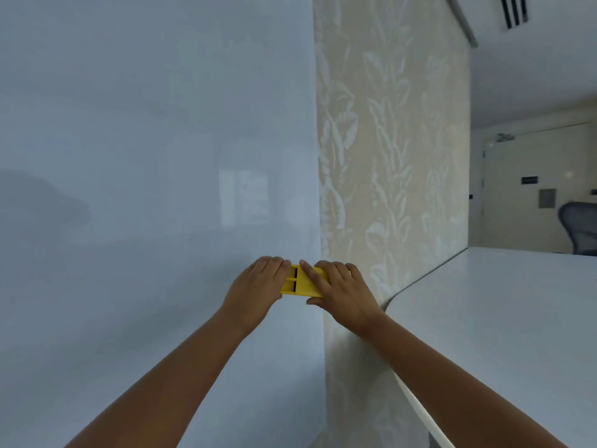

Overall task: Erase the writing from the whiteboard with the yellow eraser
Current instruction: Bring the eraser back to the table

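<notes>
Both your hands grip the yellow eraser [302, 282] against the whiteboard [145, 156], low down and close to the board's right edge. Your left hand [258, 281] wraps its left end, fingers curled over the top; your right hand [339, 287] covers the right end — index finger laid across its face. The board's glossy surface shows only pale reflections; I cannot make out any writing on it. Just right of the board runs leaf-patterned wallpaper [387, 156], then a white desk [500, 318].

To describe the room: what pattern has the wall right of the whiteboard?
Pale leaf shapes on beige wallpaper, seen in the head view.
</notes>
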